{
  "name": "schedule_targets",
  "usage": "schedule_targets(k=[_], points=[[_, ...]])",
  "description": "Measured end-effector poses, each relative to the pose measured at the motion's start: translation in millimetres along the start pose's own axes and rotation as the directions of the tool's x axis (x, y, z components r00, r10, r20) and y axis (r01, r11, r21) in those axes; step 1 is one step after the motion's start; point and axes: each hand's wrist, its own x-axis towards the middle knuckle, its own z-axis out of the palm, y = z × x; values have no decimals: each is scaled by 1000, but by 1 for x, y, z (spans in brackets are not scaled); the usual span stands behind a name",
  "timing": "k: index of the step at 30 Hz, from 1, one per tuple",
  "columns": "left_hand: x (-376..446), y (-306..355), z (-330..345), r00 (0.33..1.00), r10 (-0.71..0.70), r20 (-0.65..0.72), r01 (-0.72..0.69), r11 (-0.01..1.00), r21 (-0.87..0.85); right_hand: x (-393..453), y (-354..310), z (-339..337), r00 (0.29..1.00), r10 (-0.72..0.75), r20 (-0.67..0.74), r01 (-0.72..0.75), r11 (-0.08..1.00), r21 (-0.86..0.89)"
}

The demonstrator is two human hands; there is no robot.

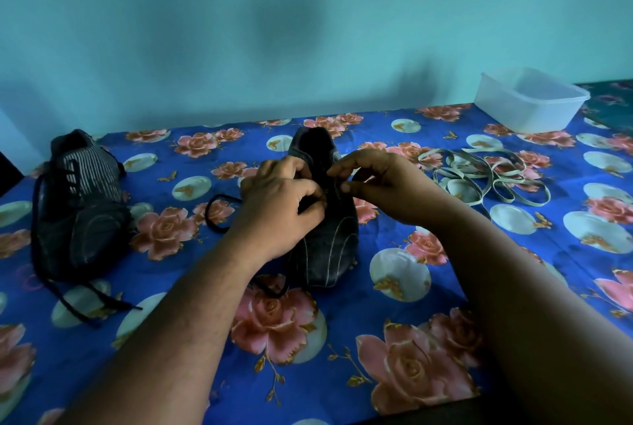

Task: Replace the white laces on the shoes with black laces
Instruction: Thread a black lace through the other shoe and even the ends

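Now | 2 shoes: middle shoe [322, 229] under both grips | left hand [281, 198], right hand [380, 185] pinch black lace [219, 215]

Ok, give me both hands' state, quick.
Left hand: fingers curled, gripping the middle shoe at its eyelets.
Right hand: pinching the black lace.

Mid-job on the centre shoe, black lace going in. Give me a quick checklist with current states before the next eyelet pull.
1. Centre shoe flat on the tablecloth, toe toward the person: ok.
2. Left hand bracing the shoe at the eyelets: ok.
3. Right hand pinching the black lace tip: cannot tell, the fingers hide it.
4. Slack lace free on the left, no visible knot: ok.
5. White laces lying clear of the work, to the right: ok.
6. Other shoe already carrying a black lace: ok.
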Motion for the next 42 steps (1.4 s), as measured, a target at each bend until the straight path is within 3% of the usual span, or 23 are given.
schedule_targets(k=[8,18,22,25,27,30,32,34,36,39,42], points=[[2,-3,5,997,-52,61,60,990,-130,-4,5,-14,982,171,82,-171,985,1],[1,0,9,995,-99,-13,95,976,-196,-5,-3,-7,991,119,59,-118,993,-21],[2,-16,4,999,-48,6,46,921,-388,-4,3,-8,977,201,72,-210,964,163],[5,-33,-2,990,-131,48,139,881,-452,-4,8,-17,956,293,11,-281,907,314],[4,-43,-5,968,-205,146,247,881,-404,-4,10,-23,919,381,-101,-291,828,479],[1,-51,-7,929,-260,263,347,861,-371,-4,20,-33,789,551,-272,-308,738,601],[-1,-53,-9,924,-259,281,354,857,-375,-2,32,-37,675,637,-373,-374,731,571],[-2,-53,-12,927,-250,281,344,865,-366,0,40,-37,627,607,-489,-468,795,385],[-3,-52,-14,930,-243,276,337,863,-377,2,37,-32,720,459,-521,-456,878,143],[-4,-52,-17,929,-249,273,348,836,-423,-1,19,-18,947,230,-226,-233,972,11],[-5,-52,-19,926,-251,281,364,789,-495,-8,4,-8,993,115,41,-115,993,15]])
